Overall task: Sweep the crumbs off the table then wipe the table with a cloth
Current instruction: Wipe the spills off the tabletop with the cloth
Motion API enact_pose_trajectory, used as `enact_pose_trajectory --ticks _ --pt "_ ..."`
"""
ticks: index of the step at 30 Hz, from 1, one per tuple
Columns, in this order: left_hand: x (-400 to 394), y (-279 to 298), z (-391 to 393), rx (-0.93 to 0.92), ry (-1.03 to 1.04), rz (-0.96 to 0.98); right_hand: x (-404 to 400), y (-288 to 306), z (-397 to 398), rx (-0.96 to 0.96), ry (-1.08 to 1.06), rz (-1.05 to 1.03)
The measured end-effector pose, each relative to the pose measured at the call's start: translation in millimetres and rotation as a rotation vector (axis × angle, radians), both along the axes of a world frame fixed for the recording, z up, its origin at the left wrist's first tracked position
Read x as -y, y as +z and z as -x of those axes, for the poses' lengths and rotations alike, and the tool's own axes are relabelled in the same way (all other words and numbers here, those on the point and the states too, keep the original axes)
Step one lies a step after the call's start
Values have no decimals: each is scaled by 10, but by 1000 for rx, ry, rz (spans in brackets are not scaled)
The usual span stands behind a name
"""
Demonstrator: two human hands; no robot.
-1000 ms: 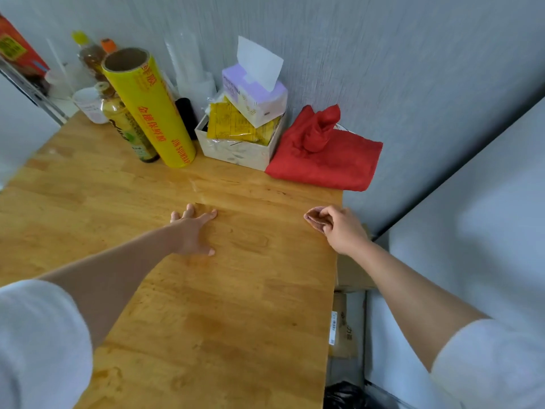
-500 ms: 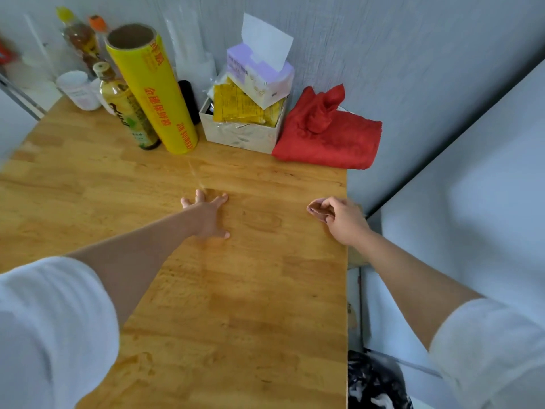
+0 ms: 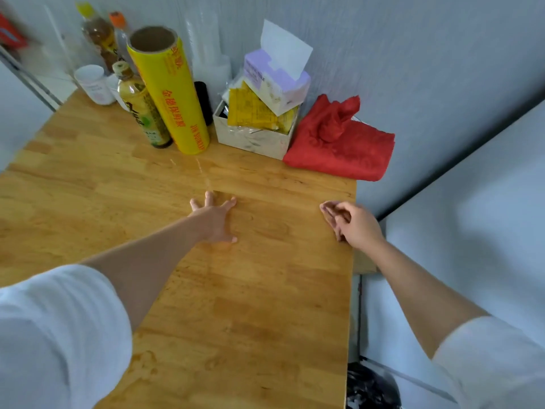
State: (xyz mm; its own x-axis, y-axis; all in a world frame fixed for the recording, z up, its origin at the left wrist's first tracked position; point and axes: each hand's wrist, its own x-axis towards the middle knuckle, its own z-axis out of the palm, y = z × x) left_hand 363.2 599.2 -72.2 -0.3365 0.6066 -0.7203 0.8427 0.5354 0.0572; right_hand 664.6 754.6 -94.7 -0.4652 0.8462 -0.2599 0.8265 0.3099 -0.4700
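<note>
1. The wooden table (image 3: 250, 320) fills most of the view, its right edge running down beside a grey wall and a white surface.
2. The person's left arm, in a white sleeve (image 3: 53, 335), reaches across the tabletop; the right arm comes in from the lower right, also in white.
3. The red cloth (image 3: 348, 152) lies folded and bunched at the table's far right corner, against the wall and touching the white box (image 3: 253, 140).
4. A yellow roll of cling film (image 3: 171, 93) stands upright near the back edge, just beside a bottle with a green label (image 3: 141, 107).
5. The white box holds yellow packets, with a tissue box (image 3: 277, 81) tilted on top, one tissue sticking up.
6. The left hand (image 3: 216, 218) lies flat on the wood, palm down, fingers spread wide and straight.
7. The right hand (image 3: 351, 222) sits at the table's right edge, fingers cupped loosely inward; whether it holds anything cannot be told.
8. More bottles and a white jar (image 3: 94, 84) stand at the far left corner.
9. No crumbs can be made out on the tabletop at this sharpness.
</note>
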Motion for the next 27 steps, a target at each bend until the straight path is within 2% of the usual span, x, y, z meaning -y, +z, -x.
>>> enact_pose_trajectory --ticks 2,3,5,7,8,10,13,14,15,16,17,20,22,24,26,27 --pt "3 -17 8 3 6 8 -33 -40 223 70 2 -100" --pt "-5 -19 22 -1 16 13 83 -72 341 52 114 -99" --pt "-10 -21 25 -6 14 15 549 -114 423 -35 451 72" --pt "-2 -7 22 -2 17 13 919 -117 333 -26 776 256" --pt "-1 -5 20 -1 17 6 895 -99 293 -21 867 270" --pt "0 -12 25 -3 27 -9 503 -53 337 -41 796 202" --pt "28 -60 40 -11 55 -27 -232 23 615 45 307 -103" --pt "32 -77 33 -14 57 -41 -327 10 703 27 124 -145" --pt "57 -95 38 -22 62 -72 -290 -31 822 -15 29 -140" --pt "95 -99 50 -22 63 -117 -125 -69 936 -56 51 -131" --pt "175 -108 51 -5 72 -172 139 -124 1013 -75 189 -111" --pt "511 -111 49 -8 119 -322 1028 -93 921 -97 806 85" --pt "789 -131 55 -63 217 -290 1073 -39 792 -37 1036 112" --pt "1037 -155 61 -85 338 -185 663 -29 956 83 981 -6" --pt "1141 -158 55 -48 404 -133 98 -13 1288 122 687 -129" --pt "1151 -157 57 -27 426 -135 -96 5 1471 70 511 -150"
